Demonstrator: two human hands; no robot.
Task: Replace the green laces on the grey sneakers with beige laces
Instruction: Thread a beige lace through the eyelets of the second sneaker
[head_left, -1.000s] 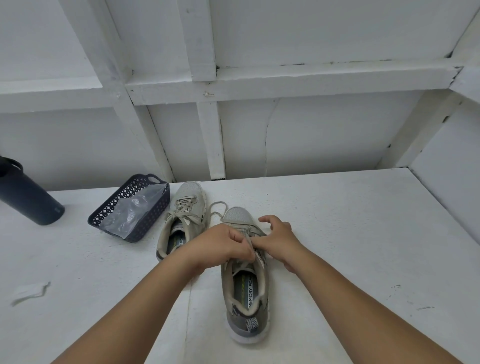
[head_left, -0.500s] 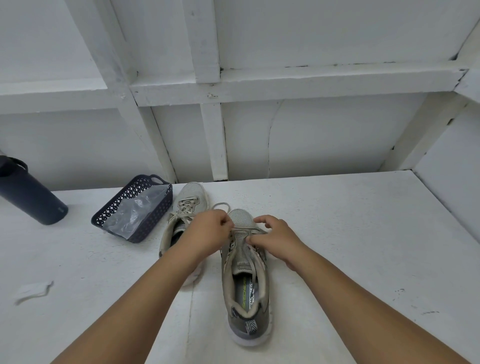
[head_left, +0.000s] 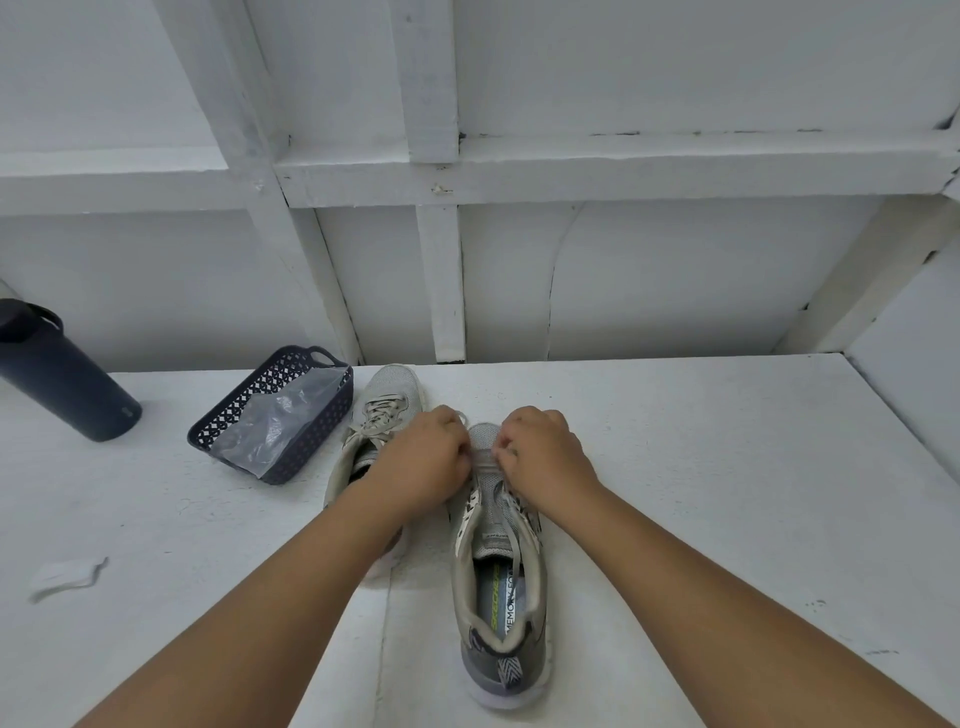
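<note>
Two grey sneakers stand side by side on the white table, toes pointing away from me. The near sneaker lies in front of me with its tongue loose and a beige lace across its lowest eyelets. My left hand and my right hand sit over its toe end, each pinching the beige lace, fingers curled. The far sneaker to the left carries a full beige lacing and is partly hidden by my left forearm.
A dark perforated basket with a clear plastic bag stands left of the shoes. A dark bottle is at the far left. A white scrap lies near the left front. White wall panels close the back and right.
Both hands have moved away from me, from the middle of the near sneaker to its toe end, drawing the lace along. The left hand now covers more of the far sneaker.
</note>
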